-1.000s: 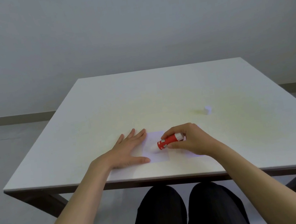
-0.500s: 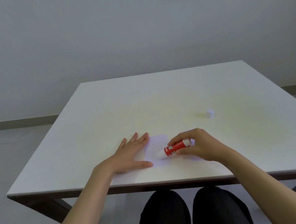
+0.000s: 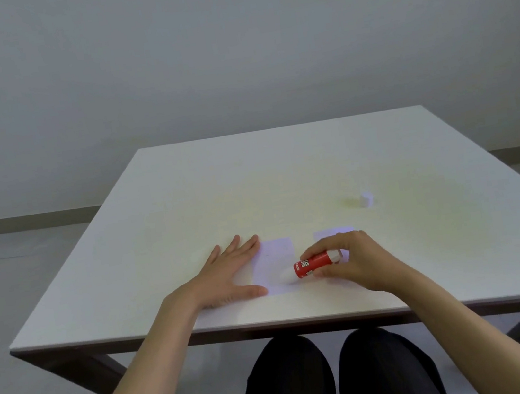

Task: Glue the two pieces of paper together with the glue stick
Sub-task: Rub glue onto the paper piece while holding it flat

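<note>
Two small pale sheets lie on the white table (image 3: 281, 166) near its front edge. My left hand (image 3: 226, 276) rests flat, fingers spread, on the left edge of the nearer paper (image 3: 275, 262). My right hand (image 3: 346, 261) grips a red glue stick (image 3: 312, 265), tilted with its white tip down on that paper's lower right part. The second paper (image 3: 333, 233) lies to the right, mostly hidden behind my right hand.
A small white cap (image 3: 366, 199) stands on the table further back on the right. My dark-trousered knees (image 3: 339, 374) are under the front edge of the table. A grey wall rises behind.
My right hand has slid the glue stick rightward and toward me across the paper. My left hand has stayed in place. The view has tilted slightly.
</note>
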The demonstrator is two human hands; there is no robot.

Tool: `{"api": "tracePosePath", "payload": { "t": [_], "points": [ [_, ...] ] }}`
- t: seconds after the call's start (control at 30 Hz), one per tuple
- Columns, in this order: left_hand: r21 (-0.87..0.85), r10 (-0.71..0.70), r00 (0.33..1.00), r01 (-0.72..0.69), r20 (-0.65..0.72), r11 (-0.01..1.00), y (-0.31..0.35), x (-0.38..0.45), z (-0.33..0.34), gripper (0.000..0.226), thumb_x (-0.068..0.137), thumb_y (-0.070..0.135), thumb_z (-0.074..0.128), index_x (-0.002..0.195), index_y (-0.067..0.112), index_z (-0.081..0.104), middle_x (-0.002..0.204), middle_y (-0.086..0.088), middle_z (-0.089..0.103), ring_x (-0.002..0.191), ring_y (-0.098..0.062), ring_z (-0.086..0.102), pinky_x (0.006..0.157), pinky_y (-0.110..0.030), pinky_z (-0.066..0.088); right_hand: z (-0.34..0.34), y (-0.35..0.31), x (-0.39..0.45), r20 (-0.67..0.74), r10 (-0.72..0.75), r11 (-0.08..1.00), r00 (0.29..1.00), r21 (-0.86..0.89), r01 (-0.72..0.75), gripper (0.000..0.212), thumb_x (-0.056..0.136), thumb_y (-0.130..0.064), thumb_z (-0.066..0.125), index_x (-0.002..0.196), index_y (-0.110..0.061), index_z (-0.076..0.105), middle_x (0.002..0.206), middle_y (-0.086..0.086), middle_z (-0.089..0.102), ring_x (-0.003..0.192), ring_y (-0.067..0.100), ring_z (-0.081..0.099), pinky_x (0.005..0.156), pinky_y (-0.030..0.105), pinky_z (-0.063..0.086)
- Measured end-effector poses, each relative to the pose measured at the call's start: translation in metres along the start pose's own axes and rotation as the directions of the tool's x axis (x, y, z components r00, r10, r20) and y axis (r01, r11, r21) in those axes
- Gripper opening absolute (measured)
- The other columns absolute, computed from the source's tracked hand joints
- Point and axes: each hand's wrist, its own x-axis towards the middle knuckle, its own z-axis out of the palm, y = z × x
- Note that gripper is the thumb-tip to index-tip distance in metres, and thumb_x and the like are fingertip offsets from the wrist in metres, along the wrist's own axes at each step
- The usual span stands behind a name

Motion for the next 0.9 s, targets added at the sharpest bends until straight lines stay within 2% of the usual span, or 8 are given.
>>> {"api": "tracePosePath", "payload": {
  "t": [0.13, 0.33, 0.4, 0.47, 0.57, 0.7, 0.77, 0.9],
  "points": [
    [-0.005, -0.001, 1.000, 0.001, 0.001, 1.000, -0.001, -0.001, 0.001, 0.090, 0.086, 0.053, 0.055, 0.151, 0.029, -0.002, 0.158, 0.020, -0.009, 0.143, 0.000, -0.019, 0.119, -0.033, -0.013, -0.004, 0.003, 0.001, -0.129, 0.049, 0.999, 0.990, 0.028, -0.046, 0.024, 0.076, -0.010, 0.074, 0.089, -0.031, 0.074, 0.096, -0.017, 0.070, 0.085, 0.011, 0.066, 0.065, 0.001, 0.044],
    [0.012, -0.003, 1.000, 0.003, -0.004, 1.000, -0.002, 0.001, 0.002, 0.091, 0.085, 0.054, 0.055, 0.151, 0.029, -0.002, 0.158, 0.020, -0.009, 0.143, -0.001, -0.018, 0.119, -0.035, -0.012, -0.012, 0.001, -0.006, 0.062, 0.055, 0.998, 0.997, -0.045, -0.052, 0.023, 0.075, -0.022, 0.076, 0.087, -0.041, 0.072, 0.095, -0.011, 0.073, 0.088, 0.010, 0.064, 0.075, 0.012, 0.048],
    [0.009, -0.003, 1.000, 0.003, -0.005, 1.000, -0.002, 0.001, 0.001, 0.091, 0.085, 0.054, 0.055, 0.151, 0.030, -0.002, 0.158, 0.020, -0.009, 0.143, -0.001, -0.018, 0.119, -0.034, -0.012, -0.011, 0.002, -0.002, 0.009, 0.063, 0.997, 0.998, -0.038, -0.063, 0.023, 0.075, -0.020, 0.076, 0.088, -0.039, 0.072, 0.096, -0.012, 0.072, 0.090, 0.006, 0.064, 0.075, 0.006, 0.046],
    [0.001, -0.005, 1.000, 0.005, -0.009, 1.000, -0.001, 0.001, 0.001, 0.090, 0.085, 0.054, 0.056, 0.151, 0.029, -0.001, 0.158, 0.021, -0.008, 0.143, -0.001, -0.017, 0.119, -0.034, -0.012, -0.006, 0.003, 0.006, -0.137, 0.093, 0.994, 0.986, -0.045, -0.100, 0.022, 0.076, -0.019, 0.075, 0.091, -0.034, 0.073, 0.096, -0.013, 0.073, 0.089, 0.006, 0.064, 0.074, 0.007, 0.045],
    [-0.003, -0.006, 1.000, 0.006, -0.009, 1.000, 0.000, 0.000, 0.000, 0.090, 0.085, 0.053, 0.057, 0.151, 0.029, 0.000, 0.158, 0.020, -0.007, 0.144, -0.002, -0.017, 0.119, -0.035, -0.012, 0.006, 0.001, 0.015, -0.348, 0.146, 0.984, 0.926, -0.047, -0.173, 0.020, 0.078, -0.021, 0.073, 0.097, -0.026, 0.073, 0.091, -0.009, 0.071, 0.085, 0.013, 0.064, 0.080, 0.025, 0.049],
    [-0.008, -0.009, 1.000, 0.009, -0.013, 1.000, 0.001, 0.000, 0.000, 0.091, 0.084, 0.052, 0.058, 0.151, 0.028, 0.002, 0.159, 0.019, -0.006, 0.144, -0.003, -0.016, 0.119, -0.037, -0.011, 0.021, -0.005, 0.012, -0.251, 0.047, 0.996, 0.967, -0.066, -0.066, 0.018, 0.075, -0.022, 0.076, 0.093, -0.026, 0.074, 0.085, -0.016, 0.072, 0.075, -0.004, 0.062, 0.072, 0.017, 0.045],
    [-0.004, -0.007, 1.000, 0.007, -0.011, 1.000, 0.002, 0.000, 0.000, 0.092, 0.084, 0.053, 0.059, 0.151, 0.028, 0.002, 0.158, 0.019, -0.006, 0.145, -0.004, -0.016, 0.119, -0.037, -0.011, 0.021, -0.009, 0.010, -0.185, 0.017, 0.995, 0.983, -0.094, -0.034, 0.019, 0.074, -0.021, 0.076, 0.092, -0.027, 0.074, 0.084, -0.017, 0.072, 0.077, -0.001, 0.063, 0.074, 0.020, 0.048],
    [-0.009, -0.002, 1.000, 0.002, -0.023, 1.000, 0.001, -0.001, 0.000, 0.090, 0.084, 0.053, 0.059, 0.151, 0.029, 0.004, 0.158, 0.020, -0.006, 0.144, -0.003, -0.016, 0.119, -0.036, -0.012, 0.004, -0.012, 0.013, -0.350, 0.044, 0.980, 0.936, -0.166, -0.109, 0.019, 0.076, -0.023, 0.074, 0.094, -0.029, 0.073, 0.079, -0.015, 0.068, 0.069, 0.009, 0.059, 0.088, 0.039, 0.048]
  ]
}}
